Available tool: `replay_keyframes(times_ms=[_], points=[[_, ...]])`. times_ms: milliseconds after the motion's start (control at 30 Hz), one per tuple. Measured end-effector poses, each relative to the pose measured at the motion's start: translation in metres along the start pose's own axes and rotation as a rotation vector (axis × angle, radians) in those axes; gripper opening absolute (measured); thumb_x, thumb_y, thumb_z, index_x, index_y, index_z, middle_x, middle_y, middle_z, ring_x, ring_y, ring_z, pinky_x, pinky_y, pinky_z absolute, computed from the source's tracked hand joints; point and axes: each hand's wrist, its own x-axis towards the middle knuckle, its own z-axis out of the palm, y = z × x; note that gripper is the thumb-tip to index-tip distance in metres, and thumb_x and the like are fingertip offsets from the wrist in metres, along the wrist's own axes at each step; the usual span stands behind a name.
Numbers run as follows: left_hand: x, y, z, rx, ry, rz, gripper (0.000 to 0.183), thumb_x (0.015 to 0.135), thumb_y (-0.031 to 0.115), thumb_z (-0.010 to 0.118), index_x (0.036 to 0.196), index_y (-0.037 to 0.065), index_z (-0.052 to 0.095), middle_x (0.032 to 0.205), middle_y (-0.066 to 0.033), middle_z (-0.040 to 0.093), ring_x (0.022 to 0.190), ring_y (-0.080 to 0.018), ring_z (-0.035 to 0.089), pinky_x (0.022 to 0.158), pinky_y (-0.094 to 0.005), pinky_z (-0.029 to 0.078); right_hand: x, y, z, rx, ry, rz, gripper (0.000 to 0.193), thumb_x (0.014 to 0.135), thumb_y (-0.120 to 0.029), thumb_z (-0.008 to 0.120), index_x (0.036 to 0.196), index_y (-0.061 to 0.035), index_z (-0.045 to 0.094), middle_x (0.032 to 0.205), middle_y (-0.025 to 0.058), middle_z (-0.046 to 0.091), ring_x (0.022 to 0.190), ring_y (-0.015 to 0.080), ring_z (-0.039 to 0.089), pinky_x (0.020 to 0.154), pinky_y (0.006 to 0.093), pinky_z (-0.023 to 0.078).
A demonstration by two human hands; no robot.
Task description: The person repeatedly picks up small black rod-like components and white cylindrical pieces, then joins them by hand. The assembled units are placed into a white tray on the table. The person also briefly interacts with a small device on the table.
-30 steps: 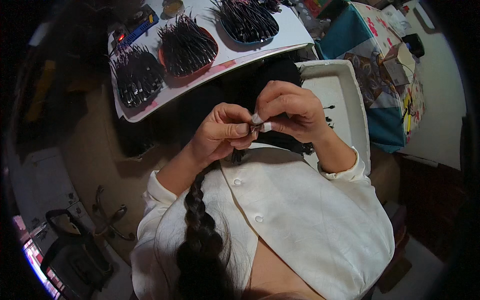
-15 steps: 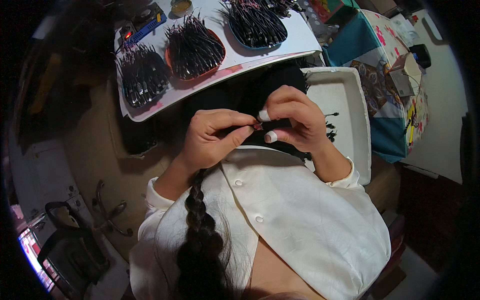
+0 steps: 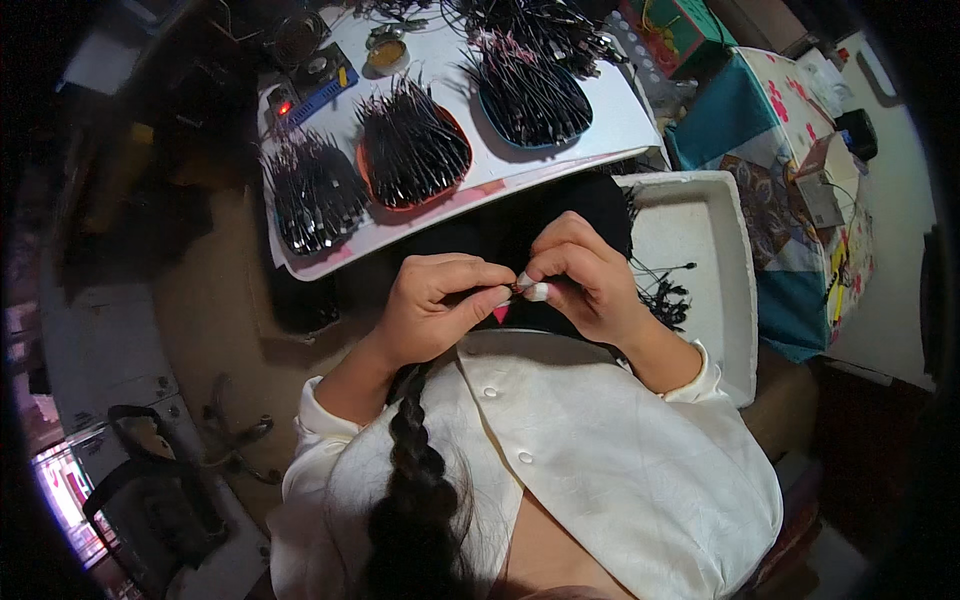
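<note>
A dark braid (image 3: 415, 450) is seen hanging down over a white shirt (image 3: 620, 470), and beyond the shirt front both hands are held together above the lap. A small piece (image 3: 514, 289), too small and too hidden to be made out, is held between the fingertips of the two hands. By the left hand (image 3: 425, 310) it is pinched from the left between thumb and forefinger, with the other fingers curled under. By the right hand (image 3: 595, 285), whose thumb and forefinger tips are wrapped in white, it is pinched from the right, the two tips drawn together. Beside the right forearm, black cables (image 3: 665, 300) are held in a white box (image 3: 745, 290). Farther off, on a white table (image 3: 435, 60), bunches of black cables are stood close together, one in an orange bowl (image 3: 467, 150) and another in a blue bowl (image 3: 532, 146). Behind these, a round dish (image 3: 386, 57) and a blue device (image 3: 318, 103) with a lit red light are placed.
</note>
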Motion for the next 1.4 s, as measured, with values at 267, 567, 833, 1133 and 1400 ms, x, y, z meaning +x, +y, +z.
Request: replay_keyframes(times_ms=[267, 567, 833, 1133, 1400], points=[[0.093, 0.015, -0.104, 0.287, 0.221, -0.176, 0.012, 0.087, 0.004, 0.062, 0.096, -0.003, 0.067, 0.082, -0.0069, 0.068, 0.07, -0.0085, 0.06, 0.062, -0.0232, 0.047, -0.004, 0.06, 0.003, 0.315, 0.241, 0.431, 0.018, 0.088, -0.003, 0.059, 0.105, 0.0012, 0.06, 0.087, 0.0058, 0.058, 0.076, 0.0081, 0.054, 0.066, 0.0227, 0.043], [0.192, -0.161, -0.19, 1.153, -0.143, -0.185, 0.013, 0.081, 0.012, 0.066, 0.093, 0.007, 0.068, 0.083, -0.0186, 0.066, 0.08, -0.0372, 0.064, 0.07, -0.0441, 0.049, -0.051, 0.121, 0.016, -0.164, -0.03, 0.405, 0.026, 0.078, 0.001, 0.063, 0.103, -0.0037, 0.061, 0.074, 0.0115, 0.055, 0.066, 0.0278, 0.056, 0.06, 0.037, 0.047], [0.212, -0.205, -0.202, 1.349, -0.264, -0.238, 0.012, 0.079, 0.011, 0.061, 0.086, 0.006, 0.069, 0.082, -0.0203, 0.065, 0.081, -0.0378, 0.064, 0.071, -0.0447, 0.05, -0.063, 0.14, 0.017, -0.234, -0.077, 0.426, 0.029, 0.073, 0.0, 0.066, 0.101, -0.0033, 0.062, 0.073, 0.0103, 0.056, 0.067, 0.0263, 0.057, 0.06, 0.0366, 0.048], [0.225, -0.204, -0.188, 1.523, -0.378, -0.134, 0.01, 0.075, 0.009, 0.058, 0.079, 0.004, 0.066, 0.083, -0.0191, 0.066, 0.083, -0.0367, 0.065, 0.073, -0.0442, 0.051, -0.065, 0.144, 0.018, -0.272, -0.121, 0.372, 0.029, 0.07, -0.001, 0.066, 0.099, -0.003, 0.06, 0.073, 0.0086, 0.058, 0.068, 0.0256, 0.057, 0.06, 0.0366, 0.05], [0.226, -0.206, -0.185, 1.567, -0.432, -0.118, 0.01, 0.075, 0.009, 0.058, 0.079, 0.004, 0.066, 0.084, -0.0189, 0.066, 0.082, -0.037, 0.065, 0.072, -0.0447, 0.052, -0.069, 0.147, 0.022, -0.282, -0.079, 0.335, 0.026, 0.069, 0.0, 0.066, 0.094, -0.0043, 0.061, 0.073, 0.0071, 0.058, 0.067, 0.0253, 0.057, 0.06, 0.0366, 0.048]])
